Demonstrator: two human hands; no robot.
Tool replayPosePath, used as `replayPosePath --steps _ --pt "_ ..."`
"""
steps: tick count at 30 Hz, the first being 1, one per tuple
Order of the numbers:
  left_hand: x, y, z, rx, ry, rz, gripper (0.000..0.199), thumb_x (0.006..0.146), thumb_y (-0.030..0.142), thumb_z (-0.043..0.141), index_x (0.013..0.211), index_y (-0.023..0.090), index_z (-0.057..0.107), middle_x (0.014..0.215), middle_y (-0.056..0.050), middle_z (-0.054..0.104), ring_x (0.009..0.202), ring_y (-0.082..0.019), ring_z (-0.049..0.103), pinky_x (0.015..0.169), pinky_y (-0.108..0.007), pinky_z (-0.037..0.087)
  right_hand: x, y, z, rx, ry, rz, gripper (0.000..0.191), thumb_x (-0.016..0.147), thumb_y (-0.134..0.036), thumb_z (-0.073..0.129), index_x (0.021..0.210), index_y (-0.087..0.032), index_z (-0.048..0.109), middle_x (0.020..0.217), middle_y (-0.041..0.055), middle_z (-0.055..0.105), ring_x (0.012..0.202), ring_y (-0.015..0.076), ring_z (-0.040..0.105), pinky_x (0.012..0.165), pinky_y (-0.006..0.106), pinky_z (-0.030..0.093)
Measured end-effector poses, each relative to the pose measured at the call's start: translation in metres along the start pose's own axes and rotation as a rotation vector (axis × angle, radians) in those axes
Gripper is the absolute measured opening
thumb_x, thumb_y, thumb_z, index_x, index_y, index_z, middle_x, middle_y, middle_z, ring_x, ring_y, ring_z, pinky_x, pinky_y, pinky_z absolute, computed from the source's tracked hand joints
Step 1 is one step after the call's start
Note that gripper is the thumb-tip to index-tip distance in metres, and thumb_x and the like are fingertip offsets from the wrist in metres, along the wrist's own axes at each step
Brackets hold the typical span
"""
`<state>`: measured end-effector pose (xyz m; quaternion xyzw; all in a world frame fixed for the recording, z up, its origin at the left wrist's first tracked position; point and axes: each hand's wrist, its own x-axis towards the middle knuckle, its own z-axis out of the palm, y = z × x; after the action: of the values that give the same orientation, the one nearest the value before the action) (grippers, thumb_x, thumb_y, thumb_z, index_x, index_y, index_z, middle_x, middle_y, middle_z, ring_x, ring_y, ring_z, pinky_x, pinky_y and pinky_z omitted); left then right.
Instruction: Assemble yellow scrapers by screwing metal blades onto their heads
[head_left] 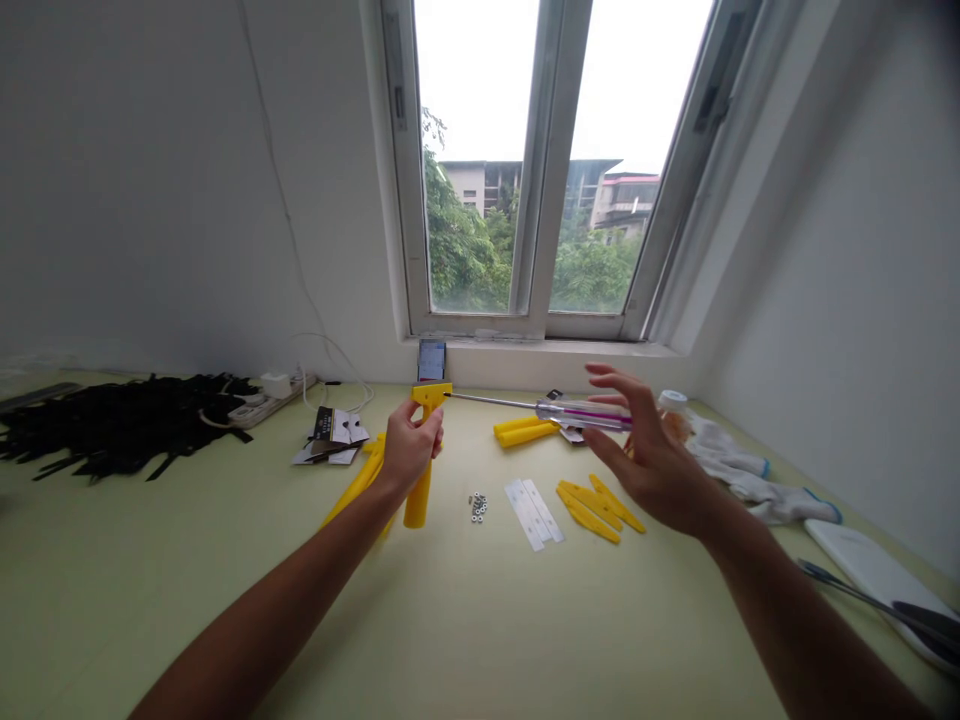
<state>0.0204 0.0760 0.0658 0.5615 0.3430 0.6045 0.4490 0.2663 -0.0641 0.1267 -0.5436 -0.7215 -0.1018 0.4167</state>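
My left hand [409, 445] is wrapped around a yellow T-shaped plastic handle [417, 495], held upright above the table with its wide head at the top. Out to the right, my right hand [652, 455] is at the handle end of a screwdriver [577, 412] with a clear and purple grip, its fingers spread loosely around it. The screwdriver lies level, and its tip meets the side of the yellow head. Below are a small pile of nuts and screws [478, 506], flat whitish strips [534, 513] and flat yellow pointed pieces [596, 508].
More yellow handles [525, 432] lie behind, others beside my left forearm. A phone [432, 360] leans by the window. To the left are black strips [127, 420], a power strip [262, 402] and cards [334, 437]; to the right, a jar [673, 410], gloves [750, 475] and a white tray [862, 565].
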Motion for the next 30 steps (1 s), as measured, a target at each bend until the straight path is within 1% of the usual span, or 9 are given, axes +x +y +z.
replayPosePath --steps 1,5,8,12,15,19,22,26,30 --pt "0.0000 0.0001 -0.0001 -0.002 -0.002 0.001 0.024 0.073 0.033 0.069 0.087 0.018 0.056 0.056 0.006 0.051 0.036 -0.006 0.043 0.034 -0.017 0.033 -0.0001 0.0003 0.0004 0.005 -0.005 -0.018 0.038 0.093 -0.044 0.047 0.125 -0.024 0.042 0.115 0.0110 0.063 0.089 0.0217 0.065 0.071 0.033 0.050" --pt "0.0003 0.0019 -0.0005 -0.004 -0.012 0.009 0.025 0.073 0.033 0.068 0.087 0.017 0.056 0.055 0.006 0.051 0.036 -0.006 0.044 0.034 -0.017 0.034 0.0001 0.0004 0.0008 -0.063 0.046 0.086 0.030 0.095 -0.044 0.044 0.116 -0.023 0.049 0.077 0.0019 0.066 0.057 0.0164 0.060 0.061 0.031 0.047" --pt "0.0006 0.0032 -0.0006 -0.010 -0.004 -0.010 0.025 0.072 0.033 0.069 0.087 0.017 0.055 0.055 0.007 0.051 0.035 -0.006 0.043 0.034 -0.017 0.034 0.0007 0.0001 0.0010 0.011 0.002 0.007 0.034 0.093 -0.042 0.047 0.122 -0.023 0.046 0.102 0.0077 0.067 0.073 0.0182 0.065 0.067 0.032 0.050" --pt "0.0004 0.0040 -0.0005 -0.003 0.000 -0.003 0.025 0.073 0.033 0.068 0.088 0.018 0.055 0.053 0.007 0.050 0.035 -0.006 0.042 0.034 -0.017 0.034 0.0006 -0.0001 0.0022 0.005 0.019 0.111 0.028 0.094 -0.044 0.046 0.110 -0.023 0.050 0.083 0.0035 0.068 0.060 0.0166 0.062 0.055 0.028 0.046" --pt "-0.0001 0.0048 -0.0007 0.017 -0.004 -0.009 0.023 0.075 0.032 0.066 0.088 0.018 0.054 0.049 0.008 0.047 0.035 -0.006 0.041 0.033 -0.017 0.033 0.0004 -0.0003 0.0025 0.060 -0.021 0.028 0.035 0.092 -0.044 0.048 0.120 -0.023 0.046 0.103 0.0087 0.068 0.076 0.0193 0.066 0.061 0.030 0.049" --pt "-0.0005 0.0056 -0.0004 0.020 -0.033 0.006 0.023 0.075 0.032 0.065 0.090 0.018 0.054 0.051 0.008 0.048 0.036 -0.007 0.042 0.033 -0.017 0.033 0.0003 -0.0008 -0.0009 0.005 0.016 0.131 0.027 0.093 -0.045 0.046 0.107 -0.023 0.052 0.080 0.0031 0.068 0.058 0.0163 0.062 0.057 0.029 0.048" --pt "-0.0002 0.0060 -0.0002 0.016 -0.028 0.006 0.024 0.074 0.033 0.066 0.089 0.018 0.054 0.053 0.007 0.050 0.037 -0.006 0.042 0.034 -0.017 0.034 0.0004 -0.0016 -0.0053 0.023 -0.012 0.051 0.037 0.091 -0.045 0.050 0.120 -0.023 0.047 0.106 0.0098 0.068 0.077 0.0202 0.067 0.066 0.033 0.051" --pt "-0.0002 0.0057 -0.0004 0.005 -0.043 0.003 0.025 0.074 0.033 0.067 0.089 0.018 0.055 0.054 0.007 0.051 0.036 -0.006 0.043 0.033 -0.017 0.034 0.0008 -0.0032 -0.0063 -0.009 -0.009 0.158 0.031 0.092 -0.045 0.048 0.114 -0.023 0.050 0.085 0.0059 0.071 0.057 0.0174 0.064 0.052 0.029 0.048" --pt "0.0016 0.0033 -0.0011 0.002 -0.027 -0.005 0.026 0.073 0.033 0.067 0.089 0.018 0.055 0.058 0.005 0.053 0.036 -0.006 0.044 0.033 -0.017 0.034 0.0018 -0.0008 -0.0023 -0.034 -0.044 0.012 0.036 0.090 -0.040 0.054 0.123 -0.024 0.049 0.110 0.0093 0.069 0.076 0.0198 0.069 0.063 0.031 0.053"
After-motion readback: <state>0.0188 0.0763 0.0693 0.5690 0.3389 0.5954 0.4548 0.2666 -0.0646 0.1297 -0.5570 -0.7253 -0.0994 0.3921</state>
